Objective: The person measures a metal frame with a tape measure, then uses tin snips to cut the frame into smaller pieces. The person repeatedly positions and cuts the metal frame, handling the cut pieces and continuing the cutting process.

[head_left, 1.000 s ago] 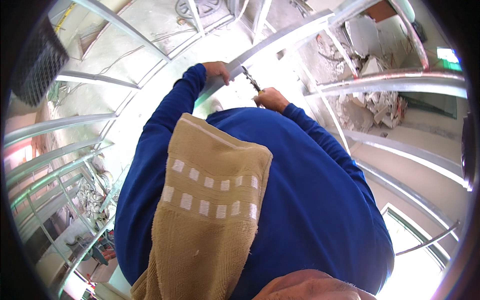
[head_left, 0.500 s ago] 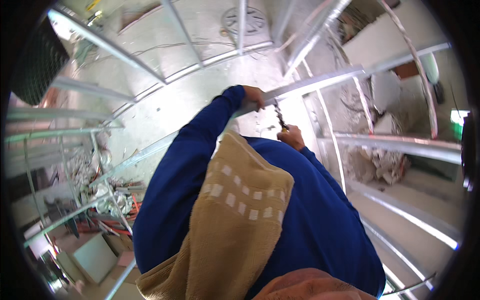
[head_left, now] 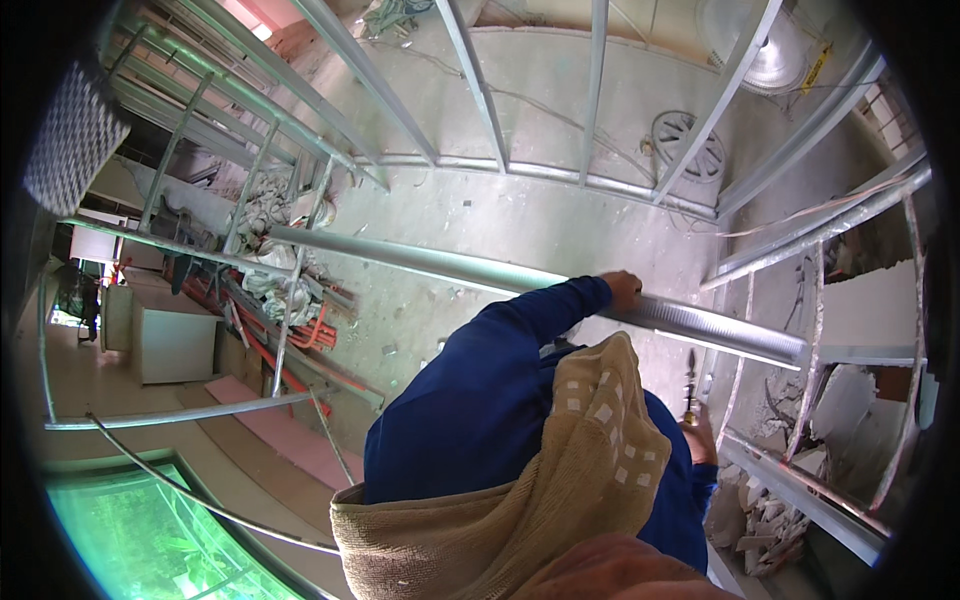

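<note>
A long grey metal channel runs slantwise across the middle, from the rubble at left to the scaffold bars at right. My left hand is closed around it, toward its right end. Lower right, my right hand grips a slim dark pointed tool with a yellowish part near the fingers. The tool points up toward the channel's near edge; whether its tip touches cannot be made out. My body hides part of the right forearm. A tan towel hangs over my blue top.
Upright metal studs rise from a floor track beyond me. Scaffold bars stand close at right, with broken board pieces behind them. Orange pipes and debris lie at left. A round grille-like disc rests farther off.
The view has turned, and more of the channel's left length shows. My left hand keeps hold of the channel. My right hand still has the tool, now pointing more upright.
</note>
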Motion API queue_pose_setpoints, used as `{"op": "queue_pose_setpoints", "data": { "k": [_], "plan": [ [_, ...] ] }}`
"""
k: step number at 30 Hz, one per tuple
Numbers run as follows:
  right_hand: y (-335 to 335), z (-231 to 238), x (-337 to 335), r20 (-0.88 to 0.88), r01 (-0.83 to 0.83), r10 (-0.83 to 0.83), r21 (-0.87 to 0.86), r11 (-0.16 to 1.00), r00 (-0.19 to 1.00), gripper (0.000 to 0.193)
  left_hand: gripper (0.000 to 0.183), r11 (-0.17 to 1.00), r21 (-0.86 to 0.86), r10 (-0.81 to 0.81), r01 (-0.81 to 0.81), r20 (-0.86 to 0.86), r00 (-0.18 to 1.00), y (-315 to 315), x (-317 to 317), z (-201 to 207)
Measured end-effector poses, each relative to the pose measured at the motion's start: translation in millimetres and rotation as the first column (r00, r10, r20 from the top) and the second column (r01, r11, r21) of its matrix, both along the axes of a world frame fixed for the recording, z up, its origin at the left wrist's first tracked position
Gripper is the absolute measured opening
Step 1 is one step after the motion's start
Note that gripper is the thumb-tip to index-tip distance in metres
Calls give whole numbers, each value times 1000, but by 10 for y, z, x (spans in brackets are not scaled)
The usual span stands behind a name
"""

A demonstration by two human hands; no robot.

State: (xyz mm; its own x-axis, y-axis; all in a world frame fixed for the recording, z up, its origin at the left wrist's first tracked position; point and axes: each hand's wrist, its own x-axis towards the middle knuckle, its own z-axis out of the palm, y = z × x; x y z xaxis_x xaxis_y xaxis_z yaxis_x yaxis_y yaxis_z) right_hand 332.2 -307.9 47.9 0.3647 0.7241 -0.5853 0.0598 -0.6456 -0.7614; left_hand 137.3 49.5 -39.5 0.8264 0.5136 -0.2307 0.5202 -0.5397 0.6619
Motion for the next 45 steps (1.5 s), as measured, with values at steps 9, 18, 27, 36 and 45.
{"op": "queue_pose_setpoints", "data": {
  "k": [9, 18, 27, 36, 45],
  "plan": [
    [-683, -266, 55, 634, 191, -287, 218, 957, 718, 96, 48, 1000, -11, 0, -2, -186, 983, -514, -803, 470],
    [-1006, -914, 22, 633, 188, -221, 120, 975, 742, 85, 56, 982, 180, -42, 54, -71, 997, -1189, -1099, 524],
    [-619, -1785, -626, 159, 228, -224, -6, 974, 962, 90, 53, 980, -40, -196, 195, -32, 980, -1156, -1277, 1465],
    [-1161, -610, -1619, -446, 745, -625, 165, 647, 641, 89, 52, 970, 122, -227, 212, 122, 966, -939, -1316, 1257],
    [-979, -77, -2824, -137, 544, -542, 426, 723, 829, 108, 60, 973, 32, -232, 230, 99, 968, -1109, -1454, 930]
  ]
}}
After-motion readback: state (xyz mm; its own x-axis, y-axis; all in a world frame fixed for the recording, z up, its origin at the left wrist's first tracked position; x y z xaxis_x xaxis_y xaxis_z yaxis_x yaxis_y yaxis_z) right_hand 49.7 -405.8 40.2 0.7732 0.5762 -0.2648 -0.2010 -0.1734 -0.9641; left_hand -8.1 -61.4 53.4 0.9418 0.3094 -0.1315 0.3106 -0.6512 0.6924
